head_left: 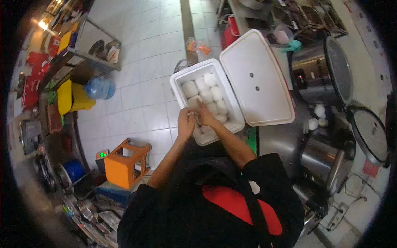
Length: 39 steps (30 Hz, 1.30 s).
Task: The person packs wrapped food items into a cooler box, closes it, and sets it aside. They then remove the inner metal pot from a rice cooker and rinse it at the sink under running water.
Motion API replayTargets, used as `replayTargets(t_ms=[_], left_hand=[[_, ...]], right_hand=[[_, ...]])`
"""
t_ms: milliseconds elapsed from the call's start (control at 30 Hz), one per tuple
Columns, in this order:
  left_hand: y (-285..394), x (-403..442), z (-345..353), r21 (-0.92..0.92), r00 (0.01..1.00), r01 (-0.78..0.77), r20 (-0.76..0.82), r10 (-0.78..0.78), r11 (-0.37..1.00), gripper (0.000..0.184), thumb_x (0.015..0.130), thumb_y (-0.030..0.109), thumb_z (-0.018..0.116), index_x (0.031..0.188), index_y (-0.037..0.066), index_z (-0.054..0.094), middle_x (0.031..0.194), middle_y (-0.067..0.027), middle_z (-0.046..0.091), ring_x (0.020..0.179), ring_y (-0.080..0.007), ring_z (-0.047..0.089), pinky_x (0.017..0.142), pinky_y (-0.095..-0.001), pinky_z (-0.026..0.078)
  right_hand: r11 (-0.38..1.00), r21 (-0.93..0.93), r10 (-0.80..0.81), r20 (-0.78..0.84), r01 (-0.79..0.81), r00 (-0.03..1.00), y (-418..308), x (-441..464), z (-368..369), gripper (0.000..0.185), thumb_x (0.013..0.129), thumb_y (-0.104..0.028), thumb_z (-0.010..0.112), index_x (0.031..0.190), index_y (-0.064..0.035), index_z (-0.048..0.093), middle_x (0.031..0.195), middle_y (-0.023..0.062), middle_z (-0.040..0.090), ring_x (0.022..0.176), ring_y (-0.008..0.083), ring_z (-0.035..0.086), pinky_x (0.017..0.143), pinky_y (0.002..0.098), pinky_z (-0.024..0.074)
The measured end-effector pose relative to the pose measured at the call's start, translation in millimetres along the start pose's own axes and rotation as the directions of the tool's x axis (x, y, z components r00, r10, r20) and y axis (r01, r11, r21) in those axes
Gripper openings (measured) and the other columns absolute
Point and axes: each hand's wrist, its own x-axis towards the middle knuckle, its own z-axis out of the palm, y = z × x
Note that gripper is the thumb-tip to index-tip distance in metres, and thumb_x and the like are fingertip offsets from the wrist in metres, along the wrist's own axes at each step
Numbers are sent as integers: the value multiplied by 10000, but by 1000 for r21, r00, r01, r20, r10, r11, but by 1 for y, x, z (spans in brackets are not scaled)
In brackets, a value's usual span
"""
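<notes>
Left hand (187, 117) and right hand (205, 116) nearly meet at the white cooler (228, 89), fingers bunched (can't tell if gripping anything), white round bundles (206, 96) inside, below and just beyond, right hand nearer.

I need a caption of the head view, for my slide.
Left hand and right hand close together over an open white cooler of round white pieces, its lid opened back.
</notes>
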Motion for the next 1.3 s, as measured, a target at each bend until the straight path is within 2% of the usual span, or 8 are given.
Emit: replayTargets(t_ms=[133,400,467,500,533,633,1067,1300], left_hand=[[-31,35,50,310,849,-493,377,372,813,289,823,104,520,1081,-20,559,1108,-228,554,1011,-412,519,967,-476,363],[-102,51,88,649,776,-567,628,63,507,458,824,262,537,1093,-108,546,1289,-359,403,1227,-464,369,1063,-497,270],[-150,50,85,646,772,-602,620,137,469,452,820,277,559,1039,-119,564,1263,-355,430,1208,-473,388,1059,-530,256],[-140,48,86,608,776,-566,621,111,557,463,822,289,561,1045,-117,564,1275,-351,423,1218,-469,378,1063,-526,249],[-125,47,86,582,795,-503,602,77,640,474,824,301,563,1051,-115,564,1286,-346,417,1227,-465,367,1067,-522,242],[-110,38,89,722,820,-495,572,-14,483,488,810,273,578,1112,-107,531,1351,-324,354,1252,-453,340,1076,-484,249],[-55,15,75,645,981,-31,166,-101,763,425,854,235,548,1186,-30,529,1312,-300,416,1219,-430,403,1048,-440,322],[1,-23,59,100,948,305,61,-312,947,361,886,244,553,1137,-14,582,1221,-207,538,1151,-312,508,984,-373,389]], right_hand=[[888,418,155,119,-191,981,-15,-53,-67,378,871,-150,562,1237,-55,554,1236,173,555,1167,281,511,1011,392,373],[536,749,579,11,-390,815,30,-322,-330,233,865,-147,571,1004,26,644,951,129,677,839,242,664,797,347,531],[591,771,763,-437,-239,476,107,-361,-352,225,844,-176,570,973,1,622,897,123,658,783,237,645,735,350,522],[692,77,629,-554,-718,546,255,-402,-345,288,845,-240,583,1016,-12,625,963,121,654,789,258,647,754,374,520],[176,-593,471,-650,-786,596,395,-440,-339,353,846,-304,596,1059,-25,628,1029,120,649,794,279,649,772,398,517],[115,199,837,-547,-973,-13,422,-421,-402,422,877,-369,544,1022,20,618,1019,191,621,887,314,619,734,392,502],[606,633,787,-566,-482,246,274,-418,-429,552,835,-354,593,1261,-24,477,1209,162,530,1083,296,529,885,426,437],[742,670,425,-427,-36,798,12,-380,-358,651,740,-393,698,1247,-39,492,1227,195,521,1100,322,535,910,452,442]])
